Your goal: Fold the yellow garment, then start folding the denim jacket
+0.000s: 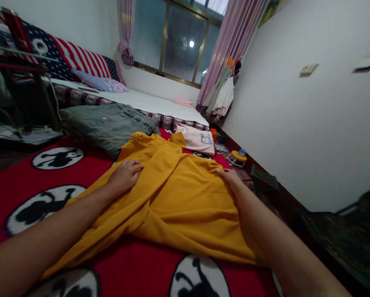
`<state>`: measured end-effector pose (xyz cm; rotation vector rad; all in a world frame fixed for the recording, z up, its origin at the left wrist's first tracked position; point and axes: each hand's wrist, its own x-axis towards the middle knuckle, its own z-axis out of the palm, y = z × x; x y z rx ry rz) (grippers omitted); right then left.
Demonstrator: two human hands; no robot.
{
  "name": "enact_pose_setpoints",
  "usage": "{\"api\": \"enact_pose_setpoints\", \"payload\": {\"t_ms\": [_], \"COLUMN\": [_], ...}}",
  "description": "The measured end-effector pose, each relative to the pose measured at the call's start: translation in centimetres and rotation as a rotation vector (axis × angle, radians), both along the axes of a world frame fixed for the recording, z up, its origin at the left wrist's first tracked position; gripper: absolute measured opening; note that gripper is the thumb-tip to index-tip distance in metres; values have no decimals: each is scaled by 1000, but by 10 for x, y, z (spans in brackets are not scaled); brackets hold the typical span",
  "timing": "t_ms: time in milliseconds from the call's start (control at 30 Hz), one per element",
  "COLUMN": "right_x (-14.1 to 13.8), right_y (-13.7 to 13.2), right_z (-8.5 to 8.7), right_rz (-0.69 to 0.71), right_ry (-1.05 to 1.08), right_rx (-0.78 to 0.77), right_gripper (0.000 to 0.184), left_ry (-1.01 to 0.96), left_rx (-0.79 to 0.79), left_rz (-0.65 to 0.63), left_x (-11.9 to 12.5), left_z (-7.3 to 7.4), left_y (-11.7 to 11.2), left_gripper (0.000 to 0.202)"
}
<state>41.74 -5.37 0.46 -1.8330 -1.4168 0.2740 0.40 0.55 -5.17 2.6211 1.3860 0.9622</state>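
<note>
A yellow long-sleeved top (191, 194) lies spread on a red blanket (135, 264) printed with black figures in white circles. One sleeve is laid diagonally across its body, and the lower part is creased. My left hand (126, 177) rests on the left side of the top, its fingers lying against the folded-over sleeve. At the right edge of the cloth is my right hand (231, 179), thumb on top and fingers closed on the fabric; most of those fingers are hidden.
Behind the top lie a folded denim garment (111, 123) and a folded pale pink garment (195, 138). A cluttered side table (15, 62) stands at the left. On the right floor are a yellow-seated stool (238, 156) and a dark folding stool (263, 178). A bed (154, 103) runs under the window.
</note>
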Motion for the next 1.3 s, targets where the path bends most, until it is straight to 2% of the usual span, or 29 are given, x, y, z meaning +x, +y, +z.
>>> {"api": "enact_pose_setpoints", "payload": {"t_ms": [67, 133, 167, 200, 233, 267, 300, 400, 467, 533, 600, 700, 767, 800, 867, 967, 1033, 1067, 1100, 1167, 1267, 1300], "right_x": [-27, -63, -81, -98, -112, -121, -125, -115, -102, -95, -100, -116, -115, -107, -77, -13, 20, 28, 29, 13, -48, -74], "right_y": [-1, -12, -20, -28, -35, -41, -44, -37, -28, -24, -29, -45, -54, -56, -54, -41, -31, -26, -21, -12, -2, -2], "right_z": [3, 7, 9, 11, 12, 14, 14, 15, 14, 11, 7, 3, 5, 8, 17, 29, 32, 31, 29, 24, 15, 12], "right_rz": [-44, -20, 84, 265, 383, 467, 492, 338, 281, 313, 371, 487, 567, 561, 390, -111, -285, -319, -317, -218, 77, 193], "right_ry": [-57, -237, -376, -491, -566, -593, -582, -431, -355, -365, -445, -541, -508, -462, -348, -300, -377, -420, -455, -465, -293, -212], "right_rx": [13, 51, 67, 27, -10, -32, -34, 2, -71, -172, -200, -140, -60, -11, 96, 172, 112, 109, 128, 184, 144, 108], "right_gripper": [27, 32, 34, 33, 29, 26, 25, 24, 45, 58, 48, 25, 15, 12, 12, 14, 24, 31, 37, 39, 28, 30], "left_ry": [-5, 1, 6, 11, 14, 15, 13, -1, -7, -11, -15, -10, -11, -16, -29, -26, -8, 2, 13, 29, 33, 30], "left_rx": [-4, -7, -7, -6, -6, -7, -8, -13, -15, -16, -17, -27, -33, -34, -34, -34, -33, -33, -35, -46, -64, -67], "left_rz": [-10, -2, 2, 6, 9, 12, 14, 17, 17, 18, 18, 16, 14, 11, 9, 28, 56, 70, 81, 89, 73, 67], "left_x": [-1, -2, -1, -1, 0, 0, 1, 2, 2, 2, 2, 1, 1, 1, 2, 4, 5, 6, 6, 6, 5, 4], "left_z": [0, 2, 2, 3, 4, 4, 4, 5, 4, 4, 5, 5, 5, 5, 5, 5, 5, 5, 5, 5, 4, 4], "left_y": [0, 0, -1, -2, -2, -3, -4, -5, -5, -5, -5, -5, -6, -6, -6, -7, -8, -8, -8, -8, -7, -6], "left_gripper": [39, 38, 38, 37, 37, 37, 37, 36, 36, 35, 34, 35, 36, 36, 35, 35, 35, 36, 36, 36, 37, 37]}}
